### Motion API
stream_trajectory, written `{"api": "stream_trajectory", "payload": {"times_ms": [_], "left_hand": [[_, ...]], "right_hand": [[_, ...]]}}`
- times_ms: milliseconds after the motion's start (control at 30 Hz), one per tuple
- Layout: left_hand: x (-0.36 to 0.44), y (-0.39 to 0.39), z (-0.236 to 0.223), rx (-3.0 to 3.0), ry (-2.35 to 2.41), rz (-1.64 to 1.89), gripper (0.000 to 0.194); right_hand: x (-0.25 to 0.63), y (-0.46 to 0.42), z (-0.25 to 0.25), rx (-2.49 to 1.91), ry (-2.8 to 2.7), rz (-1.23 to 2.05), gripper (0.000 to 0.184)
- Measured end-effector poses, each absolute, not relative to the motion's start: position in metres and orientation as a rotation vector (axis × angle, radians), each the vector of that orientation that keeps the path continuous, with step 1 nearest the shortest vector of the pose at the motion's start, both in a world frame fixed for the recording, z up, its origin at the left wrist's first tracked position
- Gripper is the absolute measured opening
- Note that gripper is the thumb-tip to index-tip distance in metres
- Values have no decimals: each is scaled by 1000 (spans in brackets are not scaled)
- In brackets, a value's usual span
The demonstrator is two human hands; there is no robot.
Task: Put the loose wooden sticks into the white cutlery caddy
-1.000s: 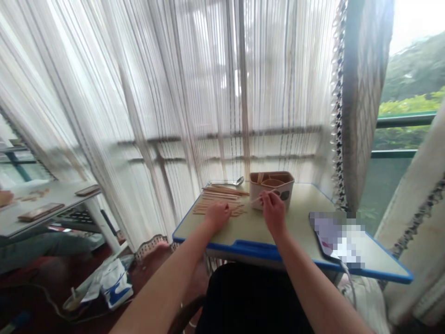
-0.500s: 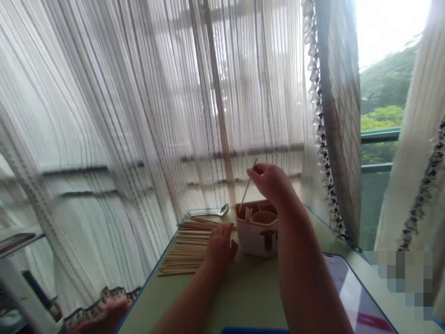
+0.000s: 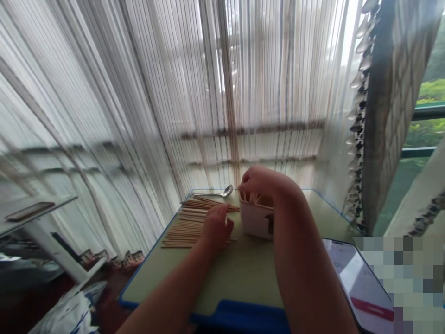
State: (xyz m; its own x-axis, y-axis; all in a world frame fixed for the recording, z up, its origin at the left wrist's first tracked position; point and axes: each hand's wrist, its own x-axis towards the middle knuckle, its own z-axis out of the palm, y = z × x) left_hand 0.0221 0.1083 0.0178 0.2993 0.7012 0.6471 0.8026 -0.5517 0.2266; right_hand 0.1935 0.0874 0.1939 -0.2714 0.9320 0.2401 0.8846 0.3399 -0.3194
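My right hand (image 3: 262, 180) is bent over the left side of a white container (image 3: 256, 223) with brown compartments. Its fingers are pinched at the rim around a thin wooden chopstick, mostly hidden by the hand and the wall. Other chopsticks (image 3: 252, 197) stand upright in the container. My left hand (image 3: 215, 226) rests over the right ends of a spread row of wooden chopsticks (image 3: 187, 227), thumb apart from the fingers. Behind that row lies a metal ladle (image 3: 227, 190), its bowl to the right.
The small table (image 3: 243, 273) has a blue edge. A phone (image 3: 358, 278) with a lit screen lies on its right side, by my right forearm. Sheer curtains (image 3: 156, 93) hang behind. At the left stands another table (image 3: 64, 202) with a flat brown object on it.
My right hand rose over the container with a chopstick, then lowered to the rim, the chopstick going down inside. My left hand stayed by the row. The view shifted with my head.
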Motion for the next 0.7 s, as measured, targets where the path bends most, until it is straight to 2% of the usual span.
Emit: {"api": "stream_trajectory", "payload": {"times_ms": [200,333,567,700], "left_hand": [[20,108,17,-2392,-1437,-1080,38],[22,107,18,-2416,-1381,-1079,37],[22,106,18,-2410,-1346,-1066,32],[21,106,18,-2413,-1339,-1045,27]], "right_hand": [[196,79,198,-1693,-2262,142,16],[200,70,204,-1806,-2256,235,20],[208,69,204,-1956,-2198,383,17],[209,74,200,-1882,-2164,358,16]]}}
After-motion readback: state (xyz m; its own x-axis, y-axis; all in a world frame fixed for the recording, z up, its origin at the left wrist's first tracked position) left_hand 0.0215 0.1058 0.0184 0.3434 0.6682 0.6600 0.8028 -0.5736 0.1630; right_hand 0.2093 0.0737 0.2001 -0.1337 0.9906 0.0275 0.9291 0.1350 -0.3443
